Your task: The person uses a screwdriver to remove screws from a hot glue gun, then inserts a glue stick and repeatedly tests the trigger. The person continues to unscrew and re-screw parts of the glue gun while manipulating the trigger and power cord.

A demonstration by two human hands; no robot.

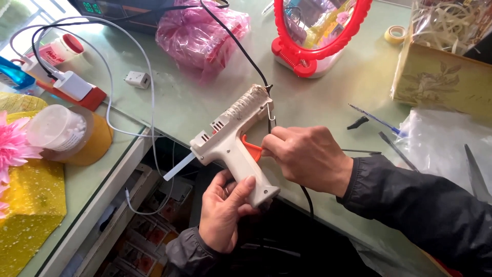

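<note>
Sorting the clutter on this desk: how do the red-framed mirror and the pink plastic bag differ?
The red-framed mirror stands upright on its base, rigid and oval; the pink plastic bag lies slumped and crumpled. The mirror reflects colourful items; the bag is translucent. Both sit at the far side of the green table.

This looks like a small craft workbench in a home or shop. A pale green table (pixel 333 97) carries a hot glue gun (pixel 233 141), a red-framed mirror (pixel 318 31) at the top, a tape roll (pixel 395 34) and pink artificial flowers (pixel 10 143) at the left edge.
</note>
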